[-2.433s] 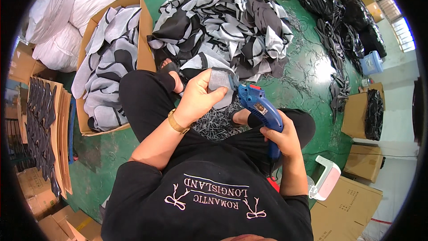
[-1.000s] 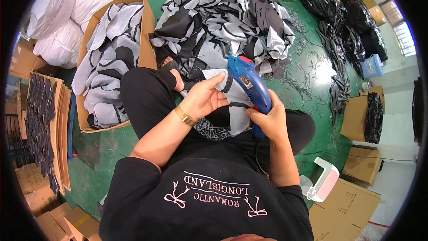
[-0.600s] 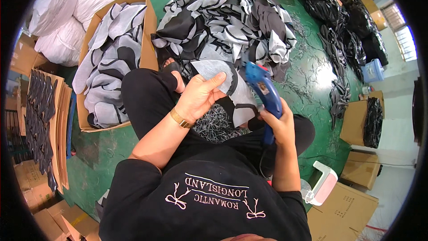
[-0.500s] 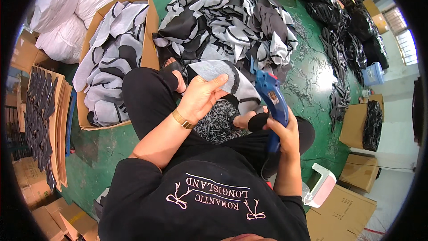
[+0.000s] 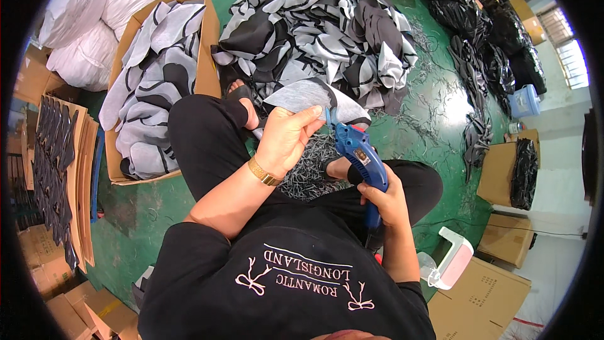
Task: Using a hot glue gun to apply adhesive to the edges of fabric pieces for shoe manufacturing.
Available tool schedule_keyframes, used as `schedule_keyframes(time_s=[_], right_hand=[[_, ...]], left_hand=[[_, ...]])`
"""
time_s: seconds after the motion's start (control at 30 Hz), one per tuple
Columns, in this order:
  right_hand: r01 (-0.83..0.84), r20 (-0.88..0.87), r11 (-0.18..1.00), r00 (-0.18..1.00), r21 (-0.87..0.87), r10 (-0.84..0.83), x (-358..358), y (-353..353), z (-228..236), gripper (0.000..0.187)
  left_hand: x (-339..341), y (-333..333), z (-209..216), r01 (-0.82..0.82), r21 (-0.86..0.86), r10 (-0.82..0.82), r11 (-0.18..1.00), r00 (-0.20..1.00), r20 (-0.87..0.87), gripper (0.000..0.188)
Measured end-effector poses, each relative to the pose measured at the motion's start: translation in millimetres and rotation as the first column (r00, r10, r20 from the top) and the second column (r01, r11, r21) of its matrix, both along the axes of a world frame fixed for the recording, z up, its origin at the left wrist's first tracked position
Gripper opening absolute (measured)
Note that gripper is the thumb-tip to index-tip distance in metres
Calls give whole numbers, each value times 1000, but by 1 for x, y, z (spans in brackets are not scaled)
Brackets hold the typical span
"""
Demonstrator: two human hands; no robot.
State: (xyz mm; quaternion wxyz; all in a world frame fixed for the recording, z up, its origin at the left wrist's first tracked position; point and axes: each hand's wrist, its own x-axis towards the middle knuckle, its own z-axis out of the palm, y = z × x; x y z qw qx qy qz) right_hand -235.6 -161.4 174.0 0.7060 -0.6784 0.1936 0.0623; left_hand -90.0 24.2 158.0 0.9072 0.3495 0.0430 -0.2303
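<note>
My left hand (image 5: 287,135) pinches the near edge of a grey and black fabric piece (image 5: 296,96), which spreads out in front of my fingers. In my right hand (image 5: 385,198) is a blue electric scissors (image 5: 363,156) with a red button, gripped around its handle. Its blade end points away from me and meets the fabric close to my left fingertips; whether the blades are cutting cannot be made out. Below, between my legs, lies a heap of thin grey and black fabric strips (image 5: 308,173).
Ahead lies a large pile of grey and black fabric pieces (image 5: 333,31). An open cardboard box (image 5: 209,38) full of similar pieces stands at left, beside white sacks (image 5: 82,56). Black plastic bags (image 5: 459,6) line the right; a pink and white stool (image 5: 454,261) stands near my right elbow.
The scissors have moved left and nearer to me, from the fabric's right side to beside my left fingertips. My left hand still holds the fabric.
</note>
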Motion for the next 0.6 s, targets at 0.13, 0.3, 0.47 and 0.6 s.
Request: schedule_keyframes(time_s=[0.13,0.3,0.47,0.6], right_hand=[[18,25,999,999,36,-19,2,-2,-3,44],[11,34,1000,999,17,-11,5,-3,2,44],[-30,19,998,999,-47,31,7,-7,12,43],[-29,6,998,1000,-49,30,7,-11,20,43]], left_hand=[[-1,0,1,38,2,-38,999,999,-3,18],[-4,1,8,48,35,-48,998,999,2,21],[-2,8,4,47,263,-95,964,980,174,14],[-2,6,6,-22,286,-79,958,939,334,13]])
